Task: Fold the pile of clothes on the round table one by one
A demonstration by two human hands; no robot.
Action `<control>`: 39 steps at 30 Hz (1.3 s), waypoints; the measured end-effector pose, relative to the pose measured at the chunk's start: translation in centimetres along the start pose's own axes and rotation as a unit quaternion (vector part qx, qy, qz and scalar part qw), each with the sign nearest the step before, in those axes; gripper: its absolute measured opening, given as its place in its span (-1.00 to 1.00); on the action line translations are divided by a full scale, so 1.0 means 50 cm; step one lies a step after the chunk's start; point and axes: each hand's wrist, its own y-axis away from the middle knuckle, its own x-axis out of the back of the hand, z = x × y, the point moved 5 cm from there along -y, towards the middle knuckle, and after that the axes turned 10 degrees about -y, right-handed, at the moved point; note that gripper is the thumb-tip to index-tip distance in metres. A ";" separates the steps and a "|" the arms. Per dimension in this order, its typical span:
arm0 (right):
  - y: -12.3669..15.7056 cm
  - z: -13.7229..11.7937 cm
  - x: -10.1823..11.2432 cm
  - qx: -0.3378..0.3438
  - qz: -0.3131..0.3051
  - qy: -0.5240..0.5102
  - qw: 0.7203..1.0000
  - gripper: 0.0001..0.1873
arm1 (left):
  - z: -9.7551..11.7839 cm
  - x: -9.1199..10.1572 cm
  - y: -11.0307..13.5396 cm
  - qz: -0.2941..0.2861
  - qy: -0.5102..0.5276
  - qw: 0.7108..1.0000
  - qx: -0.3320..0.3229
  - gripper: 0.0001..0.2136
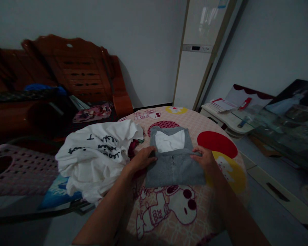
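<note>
A grey zip top (166,171) lies folded into a rectangle on the round table, with a short zipper at its middle. At its far half, a white patch (170,140) of cloth shows inside the grey border. My left hand (146,156) pinches the left end of the fold, fingers closed on the fabric. Opposite it, my right hand (203,156) grips the right end of the same fold. Left of the top lies a loosely heaped white garment (97,153) with black lettering, and a bit of dark red cloth (133,147) peeks out beside it.
The round table's patterned cloth (166,212) carries cartoon dogs. A wooden bench (77,71) stands behind at left, a pink woven chair (23,167) nearer. At right are a tall white air conditioner (195,68) and a low cabinet with a glass top (279,126).
</note>
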 end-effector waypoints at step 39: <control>-0.139 0.006 -0.039 0.008 0.069 0.171 0.983 -0.59 | 0.006 0.034 -0.119 0.240 -0.054 0.967 0.065 -0.56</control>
